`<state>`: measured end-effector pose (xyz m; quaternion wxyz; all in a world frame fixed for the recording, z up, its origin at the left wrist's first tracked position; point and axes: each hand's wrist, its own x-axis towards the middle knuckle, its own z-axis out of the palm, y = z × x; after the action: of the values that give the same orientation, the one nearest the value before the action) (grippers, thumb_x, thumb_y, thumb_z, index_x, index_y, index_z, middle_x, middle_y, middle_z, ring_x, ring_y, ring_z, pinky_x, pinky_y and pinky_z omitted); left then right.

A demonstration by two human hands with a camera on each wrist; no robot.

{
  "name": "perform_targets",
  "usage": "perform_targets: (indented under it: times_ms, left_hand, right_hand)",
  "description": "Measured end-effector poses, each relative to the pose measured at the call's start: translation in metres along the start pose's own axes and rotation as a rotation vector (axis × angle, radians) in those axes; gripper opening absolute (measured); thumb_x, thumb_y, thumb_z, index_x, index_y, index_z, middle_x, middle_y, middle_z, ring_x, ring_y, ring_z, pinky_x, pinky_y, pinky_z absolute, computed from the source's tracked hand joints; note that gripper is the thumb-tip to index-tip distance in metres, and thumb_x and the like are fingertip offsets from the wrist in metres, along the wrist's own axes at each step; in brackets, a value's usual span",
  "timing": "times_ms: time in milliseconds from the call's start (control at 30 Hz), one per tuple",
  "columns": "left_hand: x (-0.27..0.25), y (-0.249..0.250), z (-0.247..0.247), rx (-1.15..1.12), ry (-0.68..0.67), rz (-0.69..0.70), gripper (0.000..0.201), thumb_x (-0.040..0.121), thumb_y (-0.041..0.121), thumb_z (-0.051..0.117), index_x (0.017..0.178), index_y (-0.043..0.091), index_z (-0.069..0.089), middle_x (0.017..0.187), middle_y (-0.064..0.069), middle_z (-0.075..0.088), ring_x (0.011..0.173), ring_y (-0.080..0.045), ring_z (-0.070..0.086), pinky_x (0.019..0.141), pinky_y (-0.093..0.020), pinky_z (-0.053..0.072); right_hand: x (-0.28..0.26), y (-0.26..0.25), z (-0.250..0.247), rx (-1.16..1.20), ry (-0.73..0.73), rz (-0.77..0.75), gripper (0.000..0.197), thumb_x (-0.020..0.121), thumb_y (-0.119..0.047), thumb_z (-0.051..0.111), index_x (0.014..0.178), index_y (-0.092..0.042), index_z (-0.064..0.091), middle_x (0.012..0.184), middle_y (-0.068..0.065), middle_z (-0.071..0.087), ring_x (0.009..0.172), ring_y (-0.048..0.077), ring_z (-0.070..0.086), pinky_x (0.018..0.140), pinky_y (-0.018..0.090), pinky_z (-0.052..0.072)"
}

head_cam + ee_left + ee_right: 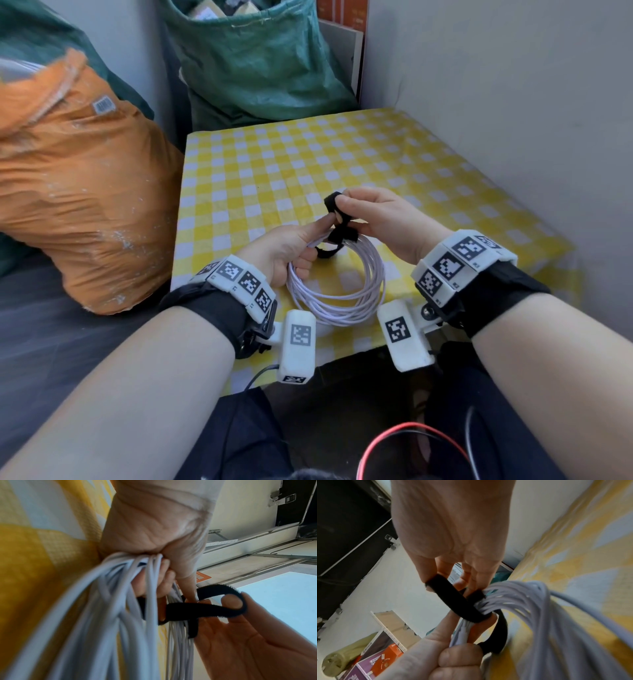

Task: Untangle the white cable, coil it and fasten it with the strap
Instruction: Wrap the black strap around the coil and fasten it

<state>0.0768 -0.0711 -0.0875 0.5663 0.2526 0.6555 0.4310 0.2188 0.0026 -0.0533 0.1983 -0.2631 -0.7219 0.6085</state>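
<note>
Head view first: cable [337, 291] already coiled into a ring, held just above the near edge of the checked table [394, 161], ring hanging toward the body. Left hand [284, 250] on the ring's far-left arc, fingers curled round the bunched strands, forefinger stretched toward the strap [337, 236]. Strap at the top of the ring, between both hands, long axis running up and away from the bundle. Right hand [376, 219] nearer the free end, thumb and fingertips pinching a folded loop of it. Left wrist view: strap [205, 609] passes round the strands and loops over a right fingertip [231, 603]. Probably mid-fastening; tail not yet pressed down, so pull across the strands likely next.
</note>
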Motion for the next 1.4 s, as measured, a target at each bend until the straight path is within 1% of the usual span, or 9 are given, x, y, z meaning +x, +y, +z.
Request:
perform_targets:
  times_ms: [333,533,700,800,900,1000,1067,1233,1400]
  left_hand:
    - [0.000,0.001,0.000,-0.056,0.004,-0.006,0.038,0.080,0.045,0.068,0.061,0.021,0.047,0.042,0.008,0.020,0.034,-0.007,0.013,0.035,-0.018,0.012]
    - [0.000,0.001,-0.001,-0.035,-0.033,0.001,0.039,0.066,0.050,0.072,0.068,0.021,0.047,0.042,0.009,0.019,0.033,-0.007,0.014,0.035,-0.018,0.013]
    - [0.001,0.000,-0.002,-0.029,-0.016,0.004,0.044,0.062,0.059,0.070,0.072,0.019,0.052,0.047,0.008,0.017,0.037,-0.008,0.013,0.036,-0.018,0.015]
    - [0.001,0.000,-0.002,-0.011,-0.010,0.003,0.045,0.068,0.059,0.066,0.070,0.014,0.065,0.046,0.008,0.018,0.037,-0.007,0.014,0.035,-0.019,0.016]
    - [0.001,0.000,-0.001,-0.014,-0.007,0.003,0.043,0.076,0.049,0.067,0.047,0.019,0.058,0.042,0.008,0.020,0.034,-0.007,0.015,0.034,-0.019,0.015]
    - [0.004,-0.001,-0.002,-0.010,0.027,0.002,0.056,0.086,0.041,0.061,0.035,0.019,0.054,0.043,0.007,0.020,0.034,-0.008,0.014,0.035,-0.018,0.014]
    - [0.004,-0.001,-0.001,-0.047,0.042,0.000,0.046,0.087,0.041,0.059,0.047,0.019,0.053,0.045,0.006,0.020,0.034,-0.008,0.014,0.035,-0.016,0.015]
    - [0.006,-0.001,-0.002,-0.109,0.068,-0.019,0.039,0.086,0.038,0.062,0.052,0.020,0.050,0.042,0.007,0.019,0.033,-0.008,0.013,0.034,-0.016,0.014]
    - [0.007,0.001,-0.001,-0.151,0.066,-0.032,0.031,0.086,0.036,0.062,0.062,0.020,0.051,0.041,0.007,0.018,0.031,-0.008,0.013,0.032,-0.014,0.015]
  right_hand:
    - [-0.001,-0.001,0.009,-0.084,0.290,-0.021,0.026,0.095,-0.022,0.050,0.071,-0.015,0.058,0.083,0.008,0.060,0.082,0.022,0.058,0.088,0.058,0.048]
    - [0.000,-0.008,0.011,-0.075,0.273,0.009,0.020,0.096,-0.022,0.051,0.081,-0.013,0.060,0.089,0.007,0.067,0.085,0.020,0.065,0.091,0.052,0.050]
    - [-0.004,-0.010,0.014,-0.096,0.189,-0.008,0.043,0.087,-0.038,0.053,0.091,0.005,0.052,0.081,0.021,0.051,0.079,0.033,0.054,0.090,0.065,0.042]
    - [-0.006,-0.010,0.013,-0.102,0.097,-0.049,0.033,0.086,-0.038,0.050,0.085,-0.005,0.054,0.082,0.008,0.043,0.080,0.023,0.044,0.089,0.058,0.044]
    - [-0.008,-0.011,0.014,-0.108,0.042,-0.065,0.035,0.090,-0.031,0.047,0.090,0.003,0.052,0.087,0.007,0.042,0.084,0.022,0.040,0.089,0.062,0.039]
    - [-0.008,-0.009,0.013,-0.137,0.022,-0.087,0.025,0.094,-0.028,0.048,0.079,-0.008,0.051,0.079,0.006,0.040,0.076,0.019,0.040,0.074,0.038,0.040]
    - [-0.007,-0.007,0.013,-0.150,0.007,-0.104,0.027,0.099,-0.018,0.045,0.073,-0.012,0.046,0.072,0.002,0.036,0.065,0.010,0.038,0.064,0.024,0.034]
    - [-0.005,-0.003,0.006,-0.141,0.028,-0.084,0.022,0.100,-0.014,0.043,0.081,-0.005,0.051,0.064,0.004,0.038,0.052,0.007,0.038,0.055,0.017,0.033]
    - [-0.007,0.000,-0.007,0.029,-0.082,-0.006,0.022,0.101,-0.017,0.040,0.086,-0.007,0.052,0.051,-0.005,0.040,0.051,0.007,0.048,0.076,0.030,0.056]
